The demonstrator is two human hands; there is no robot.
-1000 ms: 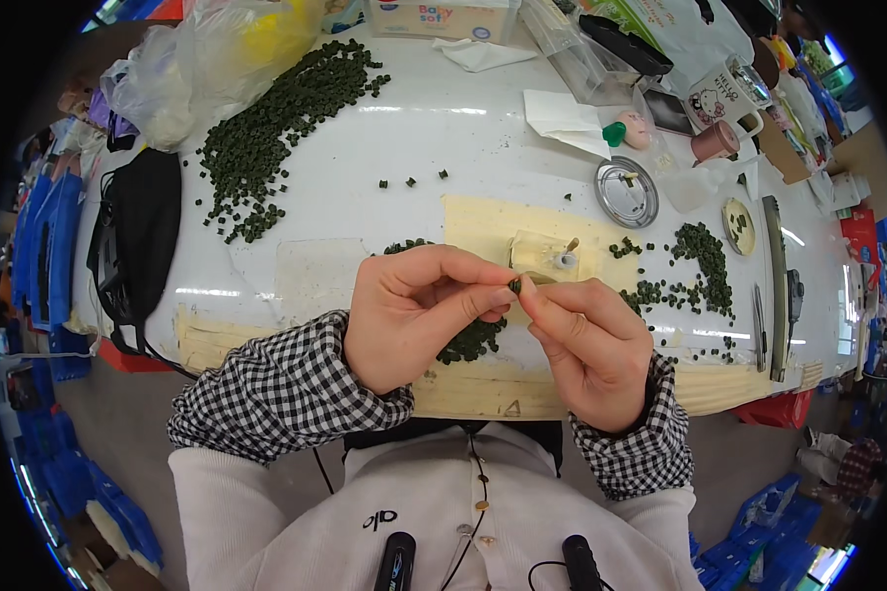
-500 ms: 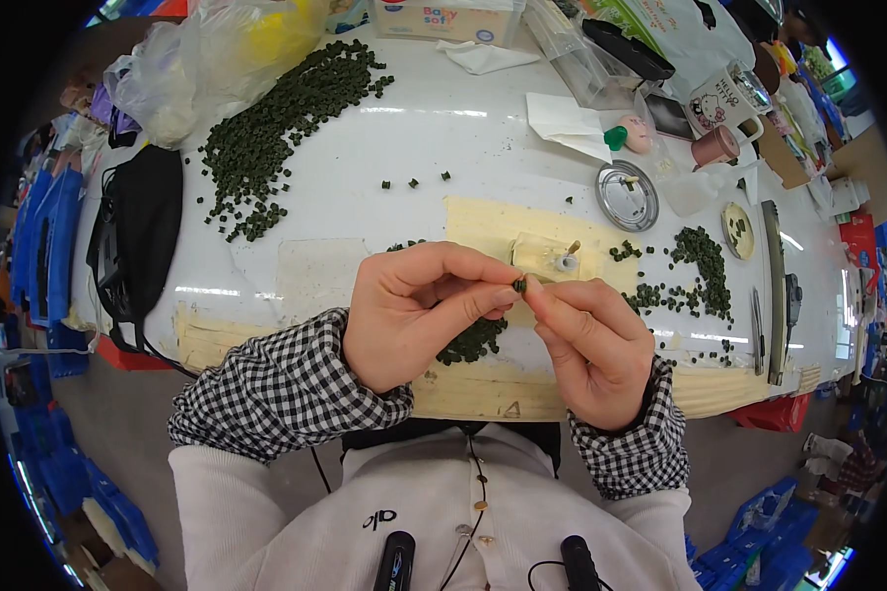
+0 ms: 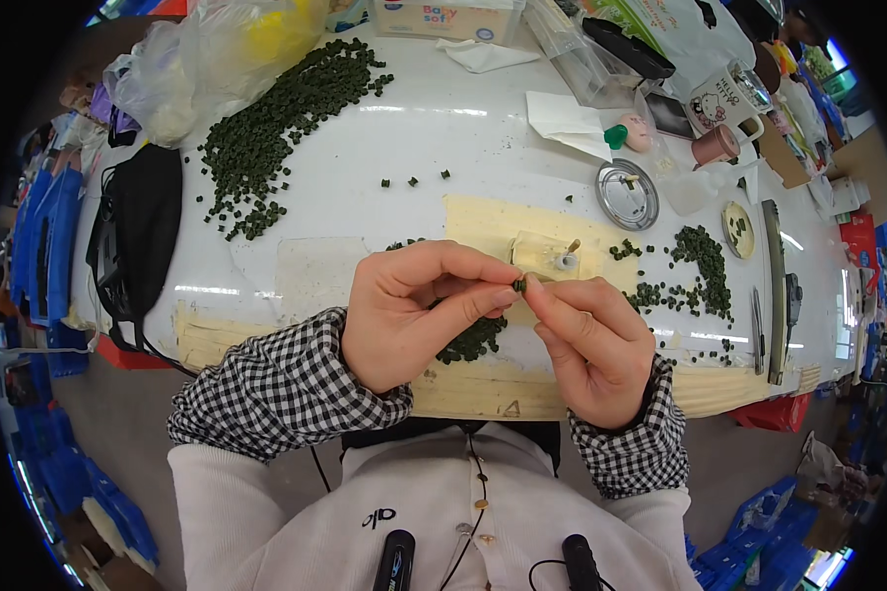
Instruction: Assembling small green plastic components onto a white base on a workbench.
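– Since the bit [image 3: 518, 287] is so tiny, what's the main risk rn?
– Slip, prob. L hand [image 3: 404, 320] has its thumb + index grip clamped on it; R hand [image 3: 596, 350] has fingertips right up at it too, but can't tell if they pinch or just touch.
– Where'd it drop?
– It's held above the bench [image 3: 434, 108], on the near side of the block [image 3: 537, 258]. Near pile [image 3: 471, 343] shows partly from under L hand, so a lost bit could vanish among dk green lookalikes. Cause: uneven push from R hand, or a pinch too close to the bit's rim.
– Anything else?
– R cuff [image 3: 636, 438], maybe: it's by the bench's front edge, w/ strays from the right pile [image 3: 702, 266] nearby; a wide swing could sweep some off. Post [image 3: 574, 246] stands just past the fingers, so a hasty reach could knock it.
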